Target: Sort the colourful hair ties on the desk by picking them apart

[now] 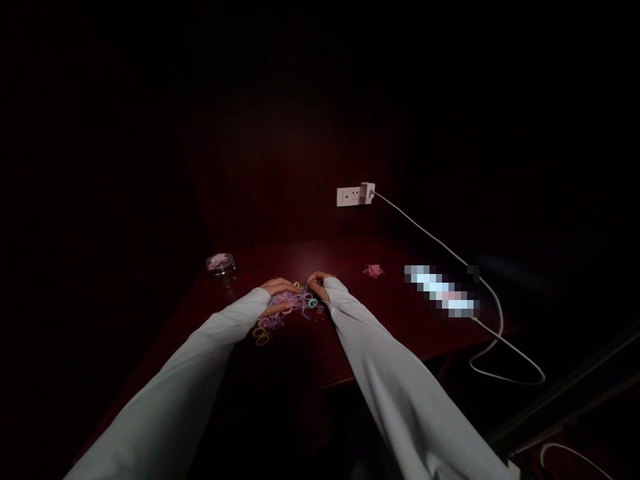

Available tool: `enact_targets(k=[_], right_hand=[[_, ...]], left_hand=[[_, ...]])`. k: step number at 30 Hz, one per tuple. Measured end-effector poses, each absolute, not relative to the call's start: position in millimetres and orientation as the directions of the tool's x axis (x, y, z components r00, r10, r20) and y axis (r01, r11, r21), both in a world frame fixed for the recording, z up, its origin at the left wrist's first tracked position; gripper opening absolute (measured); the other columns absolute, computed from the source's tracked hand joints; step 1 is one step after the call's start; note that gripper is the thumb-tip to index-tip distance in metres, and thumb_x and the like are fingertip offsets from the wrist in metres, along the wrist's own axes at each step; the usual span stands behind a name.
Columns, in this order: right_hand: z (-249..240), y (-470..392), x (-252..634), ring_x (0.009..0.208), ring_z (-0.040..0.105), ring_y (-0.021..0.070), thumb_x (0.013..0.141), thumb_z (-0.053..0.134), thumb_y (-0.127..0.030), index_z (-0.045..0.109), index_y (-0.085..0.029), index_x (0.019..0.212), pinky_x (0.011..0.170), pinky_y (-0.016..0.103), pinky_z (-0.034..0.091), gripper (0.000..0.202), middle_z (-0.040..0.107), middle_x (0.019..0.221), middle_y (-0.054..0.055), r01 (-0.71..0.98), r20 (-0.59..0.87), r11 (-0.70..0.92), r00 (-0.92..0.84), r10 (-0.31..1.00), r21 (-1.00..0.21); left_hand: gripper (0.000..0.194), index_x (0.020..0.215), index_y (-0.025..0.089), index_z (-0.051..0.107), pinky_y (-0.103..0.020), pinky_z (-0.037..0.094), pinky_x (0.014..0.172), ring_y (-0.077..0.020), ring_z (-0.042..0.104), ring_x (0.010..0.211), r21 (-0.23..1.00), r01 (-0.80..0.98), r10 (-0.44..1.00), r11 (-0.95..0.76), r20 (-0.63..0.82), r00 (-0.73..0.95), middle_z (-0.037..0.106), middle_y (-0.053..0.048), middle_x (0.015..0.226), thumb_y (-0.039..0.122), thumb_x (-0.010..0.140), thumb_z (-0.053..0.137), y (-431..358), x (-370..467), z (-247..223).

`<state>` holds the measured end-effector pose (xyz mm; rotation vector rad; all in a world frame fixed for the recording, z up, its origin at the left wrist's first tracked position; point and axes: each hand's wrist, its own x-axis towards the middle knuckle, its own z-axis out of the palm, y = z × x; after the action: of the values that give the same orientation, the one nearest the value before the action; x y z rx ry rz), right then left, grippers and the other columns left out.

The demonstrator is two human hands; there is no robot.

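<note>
Right hand (318,280) has its fingers curled in at the far right side of the pile (287,302), kinda bunched together, but I can't tell if anything's pinched in there. Left hand (278,291) is more spread, thumb apart from the fingers, lying over the left part of the pile. That pile's a tangle of small colorful bands on the dark red table (345,340), with yellow loops (261,336) at the near left edge and a green ring (313,303) just below the right hand. Clear jar (221,270) with pinkish stuff at its top sits off to the left. Over on the right there's a little pink heap (373,271), then a glowing, pixelated thing (443,291) with a white cable (430,235) running to a charger (367,193) in the wall socket (348,197).
</note>
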<state>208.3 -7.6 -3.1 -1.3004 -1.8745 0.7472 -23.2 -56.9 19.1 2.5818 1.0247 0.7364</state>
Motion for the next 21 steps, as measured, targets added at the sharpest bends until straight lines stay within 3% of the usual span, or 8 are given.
enact_targets(k=[10,21], right_hand=[[-4.8,-5.1,208.1,0.062,0.052,0.009,0.079,0.065,-0.025,0.07,-0.021,0.077,0.059,0.019,0.037,0.007,0.065,0.07,-0.006,0.491,0.256,0.346,-0.243,0.936,-0.8],[-2.6,-6.5,207.4,0.066,0.054,0.0109,0.081,0.066,-0.028,0.073,-0.02,0.078,0.064,0.022,0.039,0.011,0.067,0.072,-0.004,0.504,0.287,0.393,-0.278,0.917,-0.769]], left_hand=[[0.029,0.105,0.017,0.076,-0.038,0.053,0.101,-0.0239,0.071,0.106,0.446,0.56,0.714,-0.699,0.474,0.515,0.076,-0.011,0.111,0.036,0.097,0.055,-55.8,-25.0,26.5],[0.028,0.106,0.017,0.073,-0.038,0.053,0.102,-0.0237,0.071,0.108,0.422,0.596,0.725,-0.683,0.495,0.48,0.076,-0.012,0.113,0.034,0.098,0.052,-52.7,-27.2,23.9]])
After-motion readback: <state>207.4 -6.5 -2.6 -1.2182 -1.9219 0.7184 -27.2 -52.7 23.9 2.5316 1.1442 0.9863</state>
